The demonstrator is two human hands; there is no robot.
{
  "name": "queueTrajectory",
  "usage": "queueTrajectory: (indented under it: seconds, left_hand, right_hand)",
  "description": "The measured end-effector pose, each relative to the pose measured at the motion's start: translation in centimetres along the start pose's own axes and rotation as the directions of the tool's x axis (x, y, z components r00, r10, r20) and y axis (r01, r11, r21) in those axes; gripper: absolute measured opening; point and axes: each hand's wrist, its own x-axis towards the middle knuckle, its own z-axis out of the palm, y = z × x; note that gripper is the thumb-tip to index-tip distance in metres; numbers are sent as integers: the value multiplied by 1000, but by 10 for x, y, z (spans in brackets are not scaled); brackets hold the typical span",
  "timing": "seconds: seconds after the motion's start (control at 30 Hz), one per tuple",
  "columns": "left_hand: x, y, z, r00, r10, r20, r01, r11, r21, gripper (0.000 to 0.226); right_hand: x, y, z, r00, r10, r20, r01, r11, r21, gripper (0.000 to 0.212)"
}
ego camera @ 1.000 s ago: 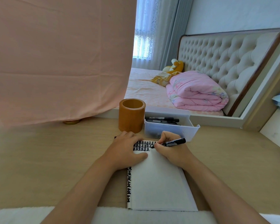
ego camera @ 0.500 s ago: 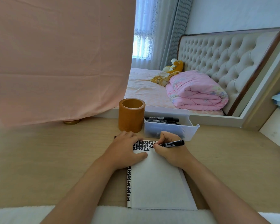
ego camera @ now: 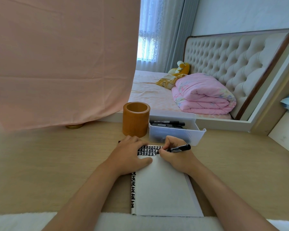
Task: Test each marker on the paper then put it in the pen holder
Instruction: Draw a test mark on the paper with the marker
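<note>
Head view: the right hand (ego camera: 175, 156) pinched a black marker (ego camera: 177, 148) between curled fingers and thumb. The tip was down at the far edge of the paper (ego camera: 163, 185), close to its far right corner, and the barrel pointed right. The left hand (ego camera: 130, 155) lay flat on the paper's far left corner, fingers straight and together, thumb spread along the sheet, pressing it down. A black-and-white patterned cover showed along the paper's far and left edges. The paper reached the near edge of the surface (ego camera: 57, 164). The holder (ego camera: 135, 119), a brown cylinder, stood upright just beyond the left hand. A clear bin (ego camera: 190, 135) stood just to its right; whether they touched could not be told. More markers (ego camera: 167, 123) lay in the bin
</note>
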Motion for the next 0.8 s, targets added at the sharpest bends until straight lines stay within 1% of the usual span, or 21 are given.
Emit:
queueTrajectory:
  seconds: [0.07, 0.13, 0.33, 0.63, 0.7, 0.8]
  left_hand:
    - [0, 0, 0, 1000, 0, 2, 0, 1000, 4, 64]
    - [0, 0, 0, 1000, -3, 8, 3, 1000, 1, 64]
    - [0, 0, 0, 1000, -3, 14, 3, 1000, 7, 65]
    - [-1, 0, -1, 1000, 0, 8, 0, 1000, 11, 64]
    - [-1, 1, -1, 1000, 2, 4, -2, 1000, 8, 64]
    - [-1, 1, -1, 1000, 1, 7, -1, 1000, 13, 64]
  right_hand:
    - [-1, 0, 0, 1000, -1, 3, 1, 1000, 16, 26]
    - [-1, -1, 0, 1000, -11, 23, 11, 1000, -4, 23]
    - [-1, -2, -3, 998, -14, 63, 17, 999, -35, 30]
    - [-1, -3, -3, 998, 11, 67, -10, 1000, -14, 27]
    - [-2, -3, -3, 998, 27, 48, -27, 1000, 15, 26]
    - [-2, -4, -6, 995, 102, -6, -101, 987, 121, 20]
